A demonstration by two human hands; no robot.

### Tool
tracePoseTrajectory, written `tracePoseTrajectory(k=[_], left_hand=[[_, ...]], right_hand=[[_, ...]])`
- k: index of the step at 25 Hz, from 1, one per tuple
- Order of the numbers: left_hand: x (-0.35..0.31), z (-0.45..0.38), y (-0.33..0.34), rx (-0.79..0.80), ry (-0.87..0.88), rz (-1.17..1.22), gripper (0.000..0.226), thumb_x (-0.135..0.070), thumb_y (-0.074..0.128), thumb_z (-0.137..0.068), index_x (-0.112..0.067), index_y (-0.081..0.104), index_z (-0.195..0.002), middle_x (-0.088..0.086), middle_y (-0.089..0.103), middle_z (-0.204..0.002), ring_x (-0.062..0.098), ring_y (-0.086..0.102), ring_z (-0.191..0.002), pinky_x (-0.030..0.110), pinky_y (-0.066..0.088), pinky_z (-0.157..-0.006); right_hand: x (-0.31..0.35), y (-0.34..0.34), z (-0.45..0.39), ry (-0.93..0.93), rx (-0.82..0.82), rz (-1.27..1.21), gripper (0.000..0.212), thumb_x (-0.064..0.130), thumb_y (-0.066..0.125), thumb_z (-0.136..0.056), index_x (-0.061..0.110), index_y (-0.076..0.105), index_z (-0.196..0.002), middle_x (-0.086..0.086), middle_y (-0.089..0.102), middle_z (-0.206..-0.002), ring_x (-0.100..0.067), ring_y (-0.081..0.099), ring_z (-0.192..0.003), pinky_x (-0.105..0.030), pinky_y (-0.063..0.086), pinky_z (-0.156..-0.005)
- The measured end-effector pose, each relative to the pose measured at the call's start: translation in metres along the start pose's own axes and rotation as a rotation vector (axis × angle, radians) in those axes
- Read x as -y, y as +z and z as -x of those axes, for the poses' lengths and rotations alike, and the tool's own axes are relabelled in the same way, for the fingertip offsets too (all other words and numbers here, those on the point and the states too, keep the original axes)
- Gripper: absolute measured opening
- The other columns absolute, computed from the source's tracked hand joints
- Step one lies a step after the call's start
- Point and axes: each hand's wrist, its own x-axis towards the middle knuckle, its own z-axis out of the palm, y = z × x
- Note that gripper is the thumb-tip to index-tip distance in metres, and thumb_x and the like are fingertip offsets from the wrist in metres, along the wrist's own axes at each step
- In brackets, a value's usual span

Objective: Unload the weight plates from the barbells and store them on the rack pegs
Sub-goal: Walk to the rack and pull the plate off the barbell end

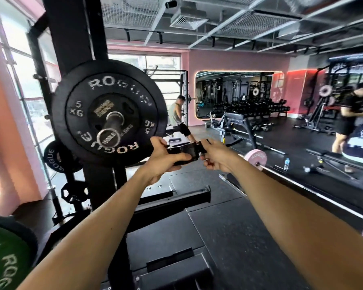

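A black 5 kg plate (80, 114) hangs on a steel peg (111, 130) of the black rack upright (71, 32), with a smaller plate in front of it at the hub. Both my hands hold a small black clamp-like collar (183, 152) in the air, just right of that plate. My left hand (166, 158) grips its left side; my right hand (214, 156) pinches its right end. A smaller black plate (52, 159) sits lower on the rack. A green plate (6, 258) fills the bottom left corner. A pink plate (255, 156) is on a barbell on the floor.
The rack's base and a black platform (197, 237) lie below my arms. A bench (235, 124) and dumbbell racks stand further back. One person (177, 116) trains near the window, another person (348, 118) stands at the right. A water bottle (286, 163) sits on the floor.
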Motion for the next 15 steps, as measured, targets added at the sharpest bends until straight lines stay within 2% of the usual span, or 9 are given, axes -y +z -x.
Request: tracePoseTrajectory(k=[2,4,6,9,12,15], left_hand=[[0.008,-0.023,0.026,0.031,0.053,-0.032,0.069,0.003,0.079,-0.073,-0.030,0.021,-0.092,0.010,0.053,-0.114,0.020,0.063,-0.094,0.041,0.060,-0.081],[0.015,-0.046,0.047,0.052,0.096,-0.056,0.072,0.010,0.077,-0.072,-0.025,0.021,-0.101,0.008,0.052,-0.107,0.022,0.061,-0.095,0.044,0.059,-0.083],[0.024,-0.069,0.063,0.054,0.118,-0.074,0.078,0.008,0.081,-0.067,-0.031,0.024,-0.103,0.009,0.049,-0.112,0.027,0.059,-0.105,0.050,0.056,-0.090],[0.039,-0.103,0.077,0.086,0.119,-0.092,0.081,0.000,0.085,-0.060,-0.042,0.029,-0.100,0.014,0.046,-0.125,0.032,0.057,-0.114,0.049,0.053,-0.096],[0.063,-0.137,0.083,0.118,0.101,-0.120,0.087,0.010,0.082,-0.064,-0.030,0.026,-0.116,0.015,0.044,-0.129,0.030,0.059,-0.112,0.041,0.055,-0.092],[0.101,-0.179,0.080,0.106,0.067,-0.165,0.093,0.010,0.084,-0.062,-0.024,0.027,-0.127,0.010,0.045,-0.128,0.028,0.056,-0.115,0.042,0.053,-0.095]], right_hand=[[-0.006,-0.025,-0.020,0.031,0.007,-0.022,0.019,0.040,0.035,-0.104,0.033,0.041,-0.120,-0.008,0.050,-0.072,-0.015,0.045,-0.048,-0.017,0.039,-0.036],[-0.011,-0.046,-0.041,0.033,0.009,-0.063,0.022,0.039,0.035,-0.104,0.025,0.041,-0.119,-0.008,0.050,-0.071,-0.015,0.049,-0.045,-0.021,0.044,-0.039],[-0.016,-0.065,-0.064,0.019,-0.020,-0.081,0.025,0.035,0.038,-0.104,0.015,0.045,-0.115,-0.009,0.051,-0.068,-0.017,0.052,-0.048,-0.024,0.046,-0.040],[-0.026,-0.083,-0.099,-0.004,-0.044,-0.121,0.018,0.028,0.044,-0.103,0.014,0.048,-0.114,-0.010,0.058,-0.071,-0.018,0.054,-0.053,-0.024,0.049,-0.041],[-0.040,-0.089,-0.135,-0.002,-0.065,-0.132,0.014,0.021,0.049,-0.101,0.010,0.049,-0.110,-0.008,0.058,-0.078,-0.018,0.057,-0.060,-0.024,0.050,-0.038],[-0.064,-0.086,-0.183,0.042,-0.053,-0.152,0.008,0.019,0.051,-0.100,0.011,0.054,-0.100,-0.008,0.060,-0.080,-0.019,0.059,-0.065,-0.026,0.054,-0.041]])
